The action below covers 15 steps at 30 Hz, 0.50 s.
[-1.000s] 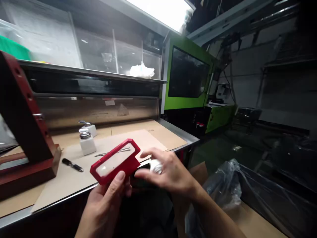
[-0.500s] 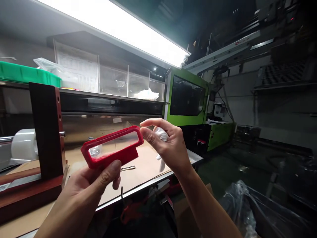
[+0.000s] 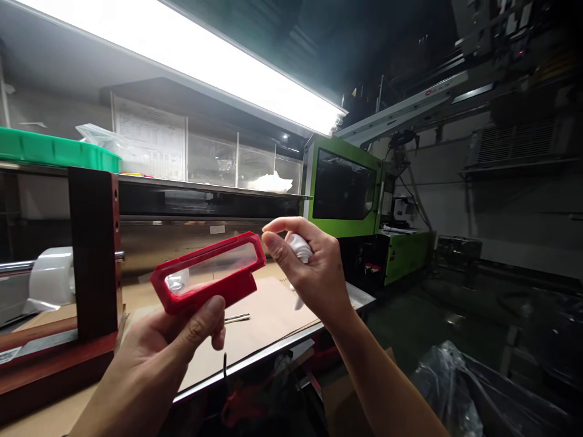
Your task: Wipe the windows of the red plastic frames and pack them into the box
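My left hand (image 3: 182, 340) is closed on a red plastic frame (image 3: 214, 296), thumb along its lower front edge. The frame is long, with cut corners, a clear window and a step at its lower right, and it tilts up to the right. My right hand (image 3: 314, 267) is at the frame's right end, index finger and thumb tips nearly together just beside the corner. A crumpled white wad (image 3: 299, 247), apparently cloth, is tucked in the right palm under the curled fingers. A white end hangs below that hand.
A brown-covered workbench (image 3: 268, 309) lies below, with thin metal rods (image 3: 237, 317) on it. At left are a dark roll stand (image 3: 93, 255) and a clear film roll (image 3: 50, 276). A green tray (image 3: 59, 149) sits on the shelf. A green machine (image 3: 346, 182) stands behind.
The view has shifted a little, so the bench and shelf sit slightly lower. My right fingertips have drawn slightly away from the frame's corner. Both hands keep their holds.
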Motion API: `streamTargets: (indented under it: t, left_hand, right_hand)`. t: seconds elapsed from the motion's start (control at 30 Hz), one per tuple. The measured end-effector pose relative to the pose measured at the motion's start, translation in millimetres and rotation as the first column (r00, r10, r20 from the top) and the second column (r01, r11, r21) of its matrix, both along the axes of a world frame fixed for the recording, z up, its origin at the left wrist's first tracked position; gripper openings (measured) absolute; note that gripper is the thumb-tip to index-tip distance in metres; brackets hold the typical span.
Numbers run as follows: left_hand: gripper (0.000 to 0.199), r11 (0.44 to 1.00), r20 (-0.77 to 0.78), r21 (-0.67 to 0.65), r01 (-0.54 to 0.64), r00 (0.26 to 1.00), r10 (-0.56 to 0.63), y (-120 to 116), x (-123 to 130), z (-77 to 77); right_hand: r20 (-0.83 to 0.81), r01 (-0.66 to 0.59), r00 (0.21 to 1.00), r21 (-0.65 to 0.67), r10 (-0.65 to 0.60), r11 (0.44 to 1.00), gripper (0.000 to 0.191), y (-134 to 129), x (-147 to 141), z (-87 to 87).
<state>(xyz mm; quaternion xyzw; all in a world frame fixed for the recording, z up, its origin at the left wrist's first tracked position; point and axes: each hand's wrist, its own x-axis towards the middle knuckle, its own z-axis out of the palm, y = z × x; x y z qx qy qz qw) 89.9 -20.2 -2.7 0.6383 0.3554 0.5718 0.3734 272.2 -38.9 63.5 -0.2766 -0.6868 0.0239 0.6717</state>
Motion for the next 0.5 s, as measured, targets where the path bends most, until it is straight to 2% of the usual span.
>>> streamTargets:
  t: [0.1, 0.23, 0.4, 0.5]
  left_hand:
    - [0.030, 0.998, -0.039, 0.022, 0.051, 0.998, -0.050, -1.3, 0.1, 1.9]
    - [0.033, 0.999, -0.060, 0.014, 0.043, 0.997, -0.042, -1.3, -0.5, 5.2]
    - [0.037, 0.998, -0.063, -0.019, 0.053, 0.997, -0.054, -1.6, -1.2, 8.5]
    - [0.041, 0.997, -0.006, -0.072, -0.002, 1.000, 0.002, -4.2, 2.5, 12.5]
  right_hand:
    - [0.002, -0.077, 0.997, -0.056, 0.077, 0.995, 0.017, 1.5, 0.7, 2.8]
    - [0.028, -0.114, 0.993, -0.068, 0.117, 0.991, 0.013, 3.2, -1.0, 5.7]
    - [0.101, -0.044, 0.994, -0.018, 0.045, 0.999, 0.012, 3.1, -4.0, 6.9]
    - [0.148, 0.012, 0.989, 0.075, -0.023, 0.997, 0.010, 3.5, -7.5, 3.0]
